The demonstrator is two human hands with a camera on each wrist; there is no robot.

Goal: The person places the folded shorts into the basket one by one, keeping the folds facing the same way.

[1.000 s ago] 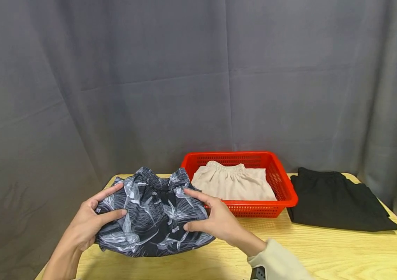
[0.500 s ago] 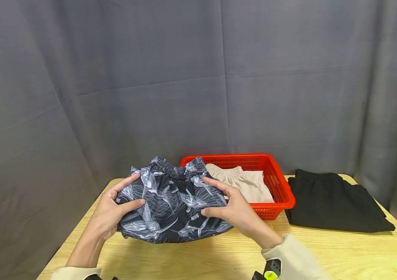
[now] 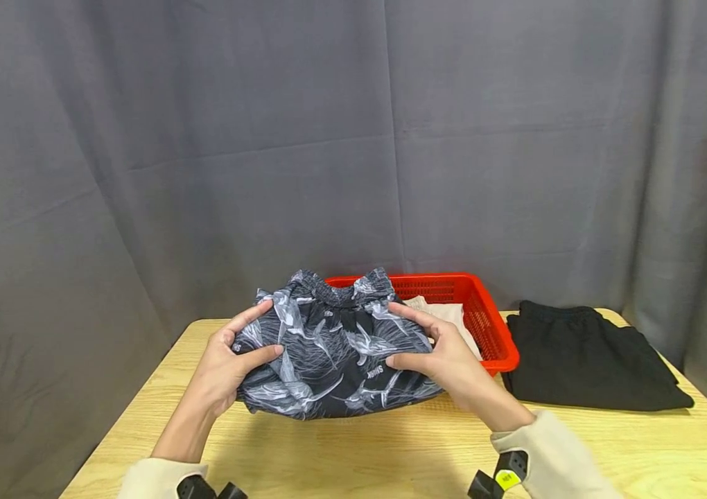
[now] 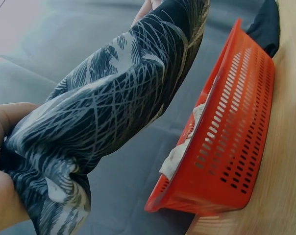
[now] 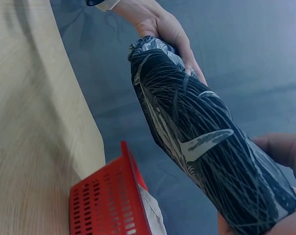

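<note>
Above a light wooden table [image 3: 391,450], a person holds a folded pair of dark patterned shorts [image 3: 335,346] clear of the surface, one hand at each side. At the bundle's left edge, the left hand [image 3: 229,360] grips the fabric with the thumb pressed on top and the fingers curled round it. Opposite it, the right hand [image 3: 447,353] grips the right edge the same way, thumb on the printed front, fingers wrapped behind. Seen from the head camera, the shorts hang in front of the left end of a red plastic basket [image 3: 491,333] and cover part of it; their elastic waistband points up and away from the person. Inside the basket lies a folded beige garment [image 3: 447,315], mostly hidden behind the shorts and the right hand. Just beside the basket, on the right of the table, a folded black garment [image 3: 590,357] lies flat. From the left wrist camera, the shorts [image 4: 104,112] fill the near view, with the basket's slotted wall [image 4: 236,142] beyond. Cream sleeves cover both forearms, and a grey curtain [image 3: 353,138] hangs behind the table.
</note>
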